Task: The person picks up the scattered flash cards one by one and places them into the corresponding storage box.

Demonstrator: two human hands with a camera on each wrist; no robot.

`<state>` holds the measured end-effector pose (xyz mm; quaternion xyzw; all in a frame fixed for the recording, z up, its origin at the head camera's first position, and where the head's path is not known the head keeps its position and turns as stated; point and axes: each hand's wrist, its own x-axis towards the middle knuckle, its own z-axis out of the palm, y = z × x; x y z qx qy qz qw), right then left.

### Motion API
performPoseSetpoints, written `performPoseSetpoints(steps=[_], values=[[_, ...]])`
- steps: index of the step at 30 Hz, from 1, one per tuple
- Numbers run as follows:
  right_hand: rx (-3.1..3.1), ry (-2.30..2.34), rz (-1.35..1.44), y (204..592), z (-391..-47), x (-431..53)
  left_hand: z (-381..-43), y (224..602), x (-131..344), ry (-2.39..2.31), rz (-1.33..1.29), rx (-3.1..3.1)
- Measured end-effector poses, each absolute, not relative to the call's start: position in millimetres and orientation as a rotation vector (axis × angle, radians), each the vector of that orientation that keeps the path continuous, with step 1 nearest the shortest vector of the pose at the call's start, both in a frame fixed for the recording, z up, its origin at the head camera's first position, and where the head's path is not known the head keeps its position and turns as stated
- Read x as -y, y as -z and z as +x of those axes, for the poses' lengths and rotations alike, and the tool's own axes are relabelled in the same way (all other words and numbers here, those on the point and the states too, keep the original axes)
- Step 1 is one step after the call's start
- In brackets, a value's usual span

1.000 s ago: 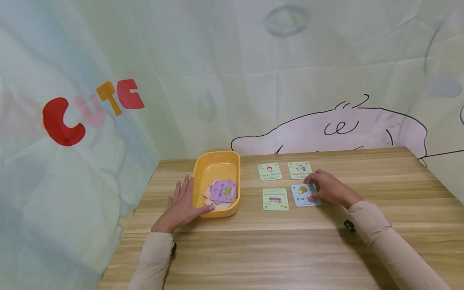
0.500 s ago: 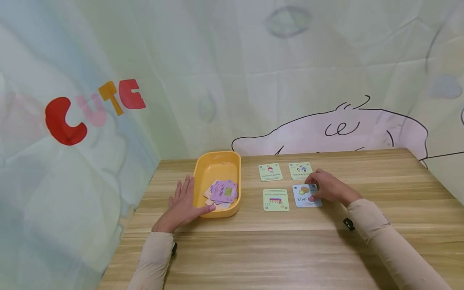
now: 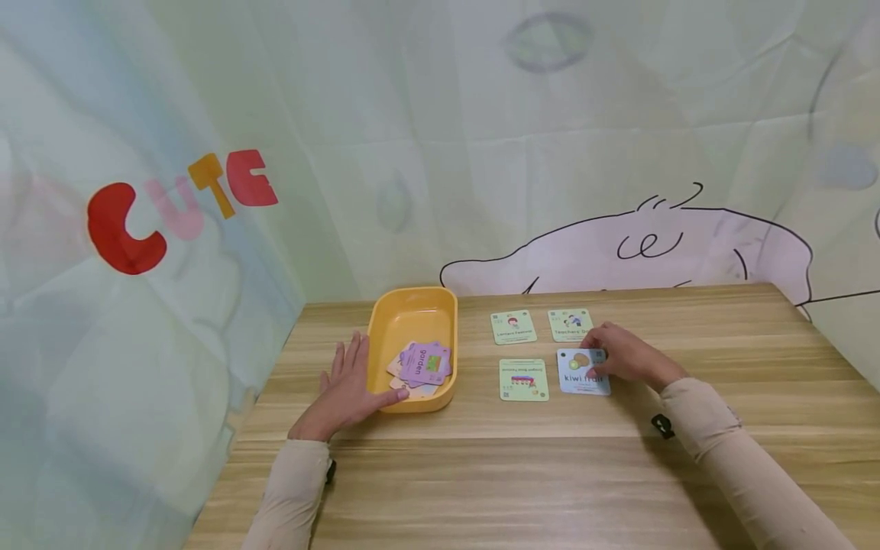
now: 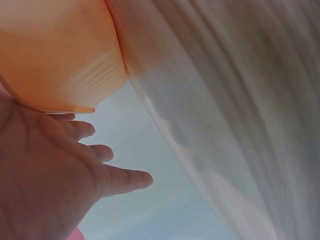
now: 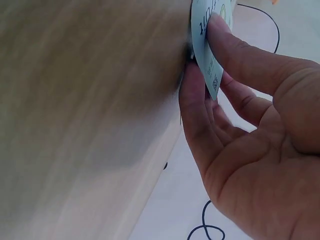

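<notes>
My right hand [image 3: 629,355] pinches the right edge of a blue "kiwi fruit" card [image 3: 574,378]. In the right wrist view the thumb lies on the printed face of the card [image 5: 212,70] and a finger is under its edge. With fingers spread and straight, my left hand [image 3: 340,393] rests against the left side of a yellow tray [image 3: 450,321], its thumb over the near rim. Inside the tray lies a loose pile of purple and pale cards, a purple "garden" card [image 3: 415,367] on top. The left wrist view shows the tray's outer wall [image 4: 65,55] above the hand.
Three green cards lie flat near the kiwi card: a Lantern Festival card [image 3: 512,336], a Teachers' Day card [image 3: 560,334] and a Dragon Boat Festival card [image 3: 512,391]. The wooden table [image 3: 522,481] ends at a printed cloth backdrop [image 3: 412,191].
The right edge of the kiwi fruit card has come up into the right hand's pinch, and more of its lettering shows. The left hand and tray stay put.
</notes>
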<state>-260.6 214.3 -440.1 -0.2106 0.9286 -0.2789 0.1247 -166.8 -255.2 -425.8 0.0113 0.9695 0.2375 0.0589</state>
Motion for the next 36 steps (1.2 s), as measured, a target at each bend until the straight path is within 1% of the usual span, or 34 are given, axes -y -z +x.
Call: performPoseSetpoints(steps=[8,16,23,36], values=[[-2.637,0.906,-0.59,436,-259,-218,-167,427,256,-0.71,0.038,-2.94],[-2.447,1.132,-0.527,439,-259,-222,-167,427,256,-0.71,0.035,-2.939],[-2.382,1.218,-0.496,436,-258,-224,-167,426,255,-0.71,0.027,-2.929],[-2.357,1.298,-0.546,436,-260,-227,-167,426,256,-0.7,0.033,-2.931]])
